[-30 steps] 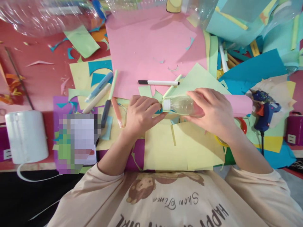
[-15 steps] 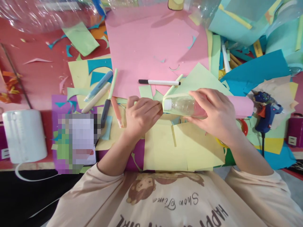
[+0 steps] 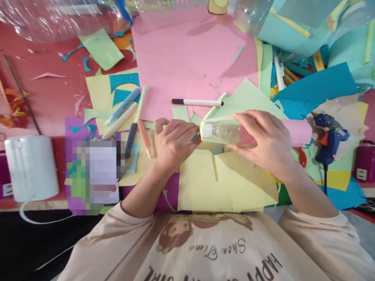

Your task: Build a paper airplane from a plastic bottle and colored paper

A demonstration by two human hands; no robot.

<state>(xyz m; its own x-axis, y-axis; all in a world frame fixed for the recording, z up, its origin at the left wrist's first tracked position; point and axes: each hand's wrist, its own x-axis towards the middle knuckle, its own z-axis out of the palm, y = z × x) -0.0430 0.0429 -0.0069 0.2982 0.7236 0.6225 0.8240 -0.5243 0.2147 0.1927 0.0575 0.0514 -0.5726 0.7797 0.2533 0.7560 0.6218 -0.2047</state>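
A small clear plastic bottle (image 3: 224, 132) with a white cap lies sideways, cap to the left, its far half wrapped in pink paper (image 3: 299, 132). My right hand (image 3: 263, 138) is wrapped over its middle and holds it. My left hand (image 3: 174, 141) is curled beside the cap, fingers bent and touching a pale green paper strip (image 3: 205, 119) at the bottle's neck. Both hands rest over yellow paper sheets (image 3: 205, 183).
A black-and-white marker (image 3: 197, 102) lies on a big pink sheet (image 3: 190, 58). Several pens (image 3: 123, 111) lie left. A blue glue gun (image 3: 329, 138) sits right, a white roll (image 3: 31, 168) left. Coloured paper scraps and clear plastic bottles (image 3: 58, 19) crowd the table.
My left hand's fingers have curled tighter beside the cap. The bottle has stayed almost in place under my right hand.
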